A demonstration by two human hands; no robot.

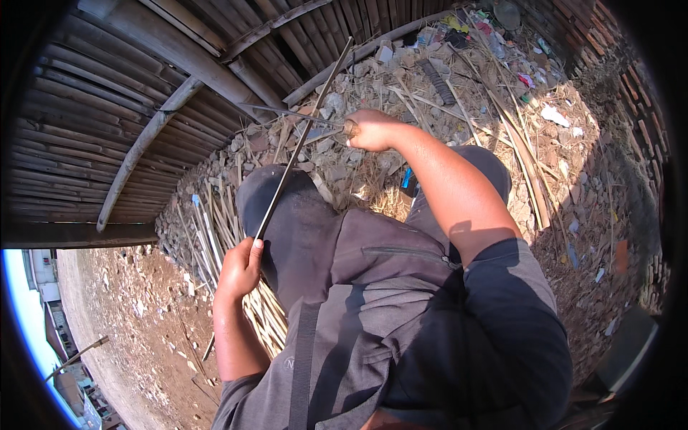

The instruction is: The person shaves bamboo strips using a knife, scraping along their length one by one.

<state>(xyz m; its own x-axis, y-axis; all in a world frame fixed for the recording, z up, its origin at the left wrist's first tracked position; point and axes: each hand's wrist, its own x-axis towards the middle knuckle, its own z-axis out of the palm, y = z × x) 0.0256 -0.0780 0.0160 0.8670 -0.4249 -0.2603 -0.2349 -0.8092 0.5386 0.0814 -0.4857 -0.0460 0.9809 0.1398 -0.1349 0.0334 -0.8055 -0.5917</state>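
My left hand (pixel 241 268) is closed around the lower end of a long, thin bamboo strip (pixel 292 161), thumb laid along it. The strip slants up and away to the right, passing over my knee. Beyond my knees, my right hand (pixel 371 130) grips the handle of a knife (pixel 317 120). Its narrow grey blade points left and crosses the strip; whether the two touch I cannot tell. My right fingers hide most of the handle.
A bundle of bamboo strips (pixel 266 321) lies beside my left leg. Slatted bamboo walling (pixel 107 143) stands left and ahead. Stones and litter (pixel 459 36) cover the ground in front. Longer bamboo pieces (pixel 527 161) lie to the right, near a brick wall (pixel 641 122).
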